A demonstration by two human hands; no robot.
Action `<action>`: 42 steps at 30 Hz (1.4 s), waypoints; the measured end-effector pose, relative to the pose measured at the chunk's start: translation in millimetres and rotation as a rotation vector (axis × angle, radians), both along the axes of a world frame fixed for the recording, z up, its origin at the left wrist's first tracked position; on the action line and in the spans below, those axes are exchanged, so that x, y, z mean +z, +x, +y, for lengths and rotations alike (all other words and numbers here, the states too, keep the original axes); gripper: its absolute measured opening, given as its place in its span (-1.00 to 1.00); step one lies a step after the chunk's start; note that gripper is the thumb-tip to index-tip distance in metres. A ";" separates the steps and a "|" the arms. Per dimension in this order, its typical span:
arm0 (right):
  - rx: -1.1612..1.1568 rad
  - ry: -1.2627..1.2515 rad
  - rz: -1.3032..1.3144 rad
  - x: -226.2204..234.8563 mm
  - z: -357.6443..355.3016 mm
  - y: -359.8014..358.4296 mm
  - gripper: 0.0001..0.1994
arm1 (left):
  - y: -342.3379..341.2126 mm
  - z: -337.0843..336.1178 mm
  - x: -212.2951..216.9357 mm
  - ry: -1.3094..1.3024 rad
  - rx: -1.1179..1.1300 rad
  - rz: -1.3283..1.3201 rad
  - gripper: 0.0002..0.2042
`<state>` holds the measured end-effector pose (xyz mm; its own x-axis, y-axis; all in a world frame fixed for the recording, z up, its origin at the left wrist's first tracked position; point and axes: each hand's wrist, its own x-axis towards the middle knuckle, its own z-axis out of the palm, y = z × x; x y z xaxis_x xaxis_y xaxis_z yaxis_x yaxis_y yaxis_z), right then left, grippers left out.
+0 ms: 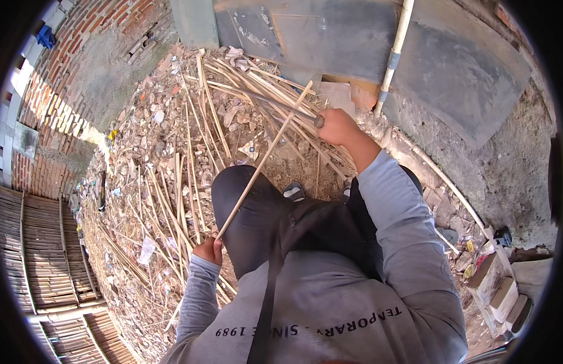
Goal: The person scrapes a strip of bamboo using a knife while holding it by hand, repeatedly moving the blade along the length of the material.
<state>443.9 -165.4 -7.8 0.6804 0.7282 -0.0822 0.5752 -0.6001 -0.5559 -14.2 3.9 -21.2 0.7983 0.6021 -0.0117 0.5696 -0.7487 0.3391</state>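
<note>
My left hand (pixel 210 249) is closed around the lower end of a long pale bamboo strip (pixel 264 161). The strip slants up and to the right across my left thigh. My right hand (pixel 343 133) is wrapped round the handle of a long, narrow machete (pixel 275 103). Its dark blade points to the upper left, away from my fist. Near its upper end the strip crosses the blade; whether they touch, I cannot tell. Beyond the blade lies a heap of similar cut strips (pixel 257 76). More loose strips (pixel 181 194) lie left of my left knee.
Rubble and litter (pixel 126 182) cover the ground on the left, beside a brick wall (pixel 81 67). Dark panels (pixel 342 42) and a pale upright pipe (pixel 393 60) stand at the far side. Bamboo slat panels (pixel 44 249) are at lower left, wooden pieces (pixel 497 285) at lower right.
</note>
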 end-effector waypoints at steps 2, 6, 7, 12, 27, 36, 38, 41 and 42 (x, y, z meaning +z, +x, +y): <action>-0.038 0.010 -0.056 -9.7 -7.4 17.6 -0.74 | 1.9 7.9 7.5 -0.033 -0.020 0.033 -0.60; 0.004 0.126 -0.096 -6.8 7.1 0.3 -0.73 | -9.9 8.4 8.9 -0.091 0.017 0.033 -0.60; 0.069 0.073 -0.114 1.0 10.5 -16.2 -0.75 | -10.1 5.3 7.4 -0.075 0.005 -0.015 -0.61; 0.124 -0.052 -0.034 11.4 1.6 -14.6 -0.74 | -11.8 0.8 -1.8 0.032 -0.016 -0.011 -0.64; -0.126 0.038 -0.016 6.6 -8.2 13.4 -0.67 | -3.4 3.1 9.2 -0.043 0.006 0.006 -0.63; -0.043 0.057 -0.040 14.7 -3.4 -1.9 -0.66 | -6.5 4.9 16.7 -0.167 0.037 0.061 -0.57; -0.039 0.067 -0.038 21.3 -6.7 -4.3 -0.67 | -3.0 1.3 20.5 -0.201 0.041 0.036 -0.65; -0.038 0.065 -0.044 23.1 -7.3 -4.1 -0.69 | 2.5 -0.8 25.0 -0.219 0.040 -0.004 -0.70; -0.038 0.060 -0.048 22.2 -6.8 -3.8 -0.69 | 2.8 -0.6 24.7 -0.208 0.037 -0.011 -0.71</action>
<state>440.0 -172.2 14.5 0.7098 0.7043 -0.0063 0.5791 -0.5887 -0.5640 -11.4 3.3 3.5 0.7768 0.6162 -0.1302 0.5904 -0.6406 0.4910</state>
